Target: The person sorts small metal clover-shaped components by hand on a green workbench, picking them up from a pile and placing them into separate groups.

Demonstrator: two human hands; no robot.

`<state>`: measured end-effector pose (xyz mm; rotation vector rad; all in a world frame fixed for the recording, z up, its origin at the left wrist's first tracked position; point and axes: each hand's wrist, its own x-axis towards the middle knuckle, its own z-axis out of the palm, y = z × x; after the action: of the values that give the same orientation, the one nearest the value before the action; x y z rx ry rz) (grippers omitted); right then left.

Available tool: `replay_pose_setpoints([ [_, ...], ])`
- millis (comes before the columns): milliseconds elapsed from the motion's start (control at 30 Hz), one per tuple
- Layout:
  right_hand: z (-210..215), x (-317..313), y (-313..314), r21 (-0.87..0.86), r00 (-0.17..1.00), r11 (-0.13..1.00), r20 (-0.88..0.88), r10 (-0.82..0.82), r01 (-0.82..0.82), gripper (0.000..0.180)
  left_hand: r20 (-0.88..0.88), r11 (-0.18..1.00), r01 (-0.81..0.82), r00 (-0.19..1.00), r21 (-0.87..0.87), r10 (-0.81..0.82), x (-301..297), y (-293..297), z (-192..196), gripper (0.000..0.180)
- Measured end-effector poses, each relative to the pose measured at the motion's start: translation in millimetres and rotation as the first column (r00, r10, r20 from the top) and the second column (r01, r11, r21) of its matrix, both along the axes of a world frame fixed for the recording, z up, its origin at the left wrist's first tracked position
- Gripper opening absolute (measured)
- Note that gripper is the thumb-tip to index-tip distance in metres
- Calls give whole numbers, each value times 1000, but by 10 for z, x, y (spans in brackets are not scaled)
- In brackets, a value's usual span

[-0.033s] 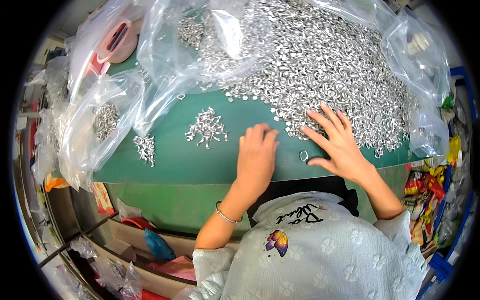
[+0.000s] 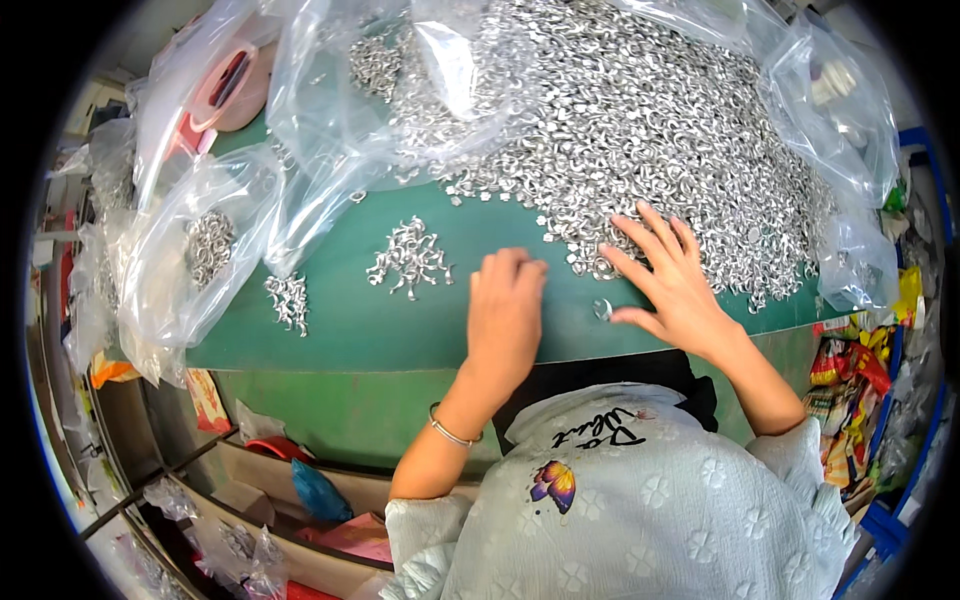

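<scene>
A large pile of small silvery metal rings (image 2: 660, 130) covers the far and right part of the green table (image 2: 340, 330). My right hand (image 2: 670, 290) is spread open, its fingertips on the pile's near edge. Close by its thumb tip, a single ring (image 2: 602, 310) sits on the green surface. My left hand (image 2: 507, 315) is over the table left of the pile, fingers curled together. Whatever it may hold is hidden. Further left are a small heap of curved silvery pieces (image 2: 408, 258) and a smaller heap (image 2: 288, 302).
Clear plastic bags (image 2: 330, 130) lie over the far left and another bag (image 2: 830, 110) at the right. A pink bowl (image 2: 232, 95) stands far left. Below the table edge is an open drawer (image 2: 350, 490). Bright packets (image 2: 850, 390) fill the right side.
My left hand has shifted slightly left. Beside my right thumb, the single ring has moved a little and looks tilted differently. My right hand stays spread at the pile.
</scene>
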<state>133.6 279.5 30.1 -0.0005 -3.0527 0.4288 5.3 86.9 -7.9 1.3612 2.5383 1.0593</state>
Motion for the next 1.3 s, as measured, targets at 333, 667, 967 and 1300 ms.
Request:
replay_pose_setpoints([
  [333, -111, -575, 134, 37, 959, 999, -283, -6, 17, 42, 8, 994, 110, 994, -7, -110, 197, 175, 197, 36],
  [667, -58, -289, 137, 116, 966, 982, -226, -122, 151, 45, -15, 986, -22, 1000, 163, 24, 194, 140, 108, 8],
  [967, -163, -241, -470, -16, 988, 995, -119, -97, 96, 70, 278, 939, -282, 935, 198, 222, 125, 60, 126, 12],
  [1300, -204, -367, -341, -378, 956, 920, -294, -16, -101, 56, 266, 909, -322, 930, 264, 252, 103, 50, 132, 17],
])
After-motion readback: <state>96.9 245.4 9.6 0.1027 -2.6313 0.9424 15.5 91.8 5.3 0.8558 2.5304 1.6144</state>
